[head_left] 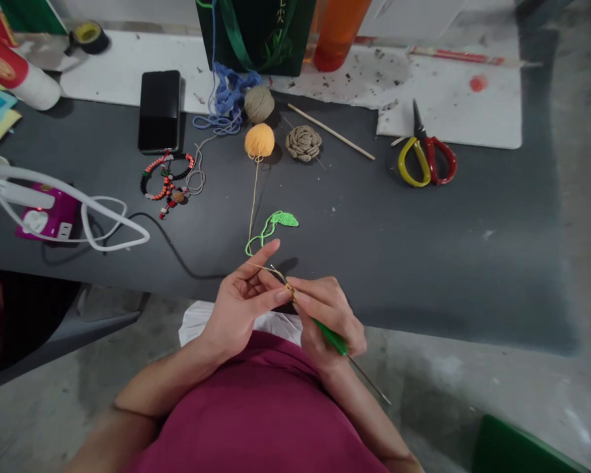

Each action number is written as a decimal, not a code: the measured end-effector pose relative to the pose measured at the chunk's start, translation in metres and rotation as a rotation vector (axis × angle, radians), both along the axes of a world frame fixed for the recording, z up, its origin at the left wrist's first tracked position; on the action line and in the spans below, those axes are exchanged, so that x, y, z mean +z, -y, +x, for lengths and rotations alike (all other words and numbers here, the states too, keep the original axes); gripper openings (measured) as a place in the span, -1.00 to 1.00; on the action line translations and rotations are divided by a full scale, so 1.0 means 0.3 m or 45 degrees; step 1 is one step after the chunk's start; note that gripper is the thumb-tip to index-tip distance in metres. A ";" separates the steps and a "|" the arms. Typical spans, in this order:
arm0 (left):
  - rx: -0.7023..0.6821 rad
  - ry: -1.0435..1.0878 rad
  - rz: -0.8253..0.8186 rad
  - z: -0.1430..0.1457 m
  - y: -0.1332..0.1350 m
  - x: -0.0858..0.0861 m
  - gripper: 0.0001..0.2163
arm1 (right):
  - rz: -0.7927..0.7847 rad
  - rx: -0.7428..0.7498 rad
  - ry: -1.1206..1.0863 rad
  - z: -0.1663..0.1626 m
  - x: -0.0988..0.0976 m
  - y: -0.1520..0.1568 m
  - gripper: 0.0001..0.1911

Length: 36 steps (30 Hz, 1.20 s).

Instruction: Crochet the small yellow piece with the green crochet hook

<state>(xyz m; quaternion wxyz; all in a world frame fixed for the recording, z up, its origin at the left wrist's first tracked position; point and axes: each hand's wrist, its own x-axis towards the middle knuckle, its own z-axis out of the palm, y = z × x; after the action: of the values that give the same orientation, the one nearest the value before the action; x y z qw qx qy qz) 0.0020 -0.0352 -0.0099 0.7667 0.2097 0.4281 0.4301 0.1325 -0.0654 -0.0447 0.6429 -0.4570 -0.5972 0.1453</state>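
Near the table's front edge, my right hand [329, 318] grips a crochet hook [333, 338] with a green handle; its thin metal shaft sticks out behind the hand. My left hand [243, 299] pinches a small piece of yellow crochet work [291, 289] between thumb and fingers, its index finger raised with yarn over it. The hook's tip touches the work between both hands. From there the yarn runs up to a yellow yarn ball [259, 141]. Just beyond my left hand lies a green crocheted leaf [286, 219] with a loose tail.
Scissors [426, 157], a wooden stick [332, 132], a brown crocheted flower [303, 143], a beige yarn ball [259, 104] and blue yarn [231, 92] lie farther back. At left are a phone [160, 112], beaded bracelets [167, 179], and a purple power socket [49, 213] with white cables.
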 end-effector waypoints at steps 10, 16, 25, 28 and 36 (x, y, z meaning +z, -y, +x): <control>-0.063 0.156 -0.214 -0.002 -0.008 0.012 -0.47 | -0.193 0.040 -0.553 -0.033 -0.002 0.008 -0.86; -0.079 0.125 -0.184 -0.007 -0.009 0.021 -0.48 | -0.264 -0.031 -0.513 -0.016 0.013 0.015 -0.91; -0.123 0.200 -0.169 -0.020 -0.007 0.016 -0.60 | -0.383 0.044 -0.654 0.003 0.014 0.020 -0.87; -0.139 0.213 -0.152 -0.017 -0.003 0.015 -0.62 | -0.357 0.192 -0.751 -0.013 0.022 0.005 -0.84; -0.110 0.087 0.026 -0.008 0.013 0.004 -0.61 | -0.351 0.248 -0.794 -0.031 0.006 0.006 -0.85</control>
<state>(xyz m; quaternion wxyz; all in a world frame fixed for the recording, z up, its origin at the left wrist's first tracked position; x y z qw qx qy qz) -0.0005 -0.0392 -0.0086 0.7966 0.2208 0.3878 0.4078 0.1233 -0.0673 -0.0429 0.7097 -0.4140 -0.3879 0.4177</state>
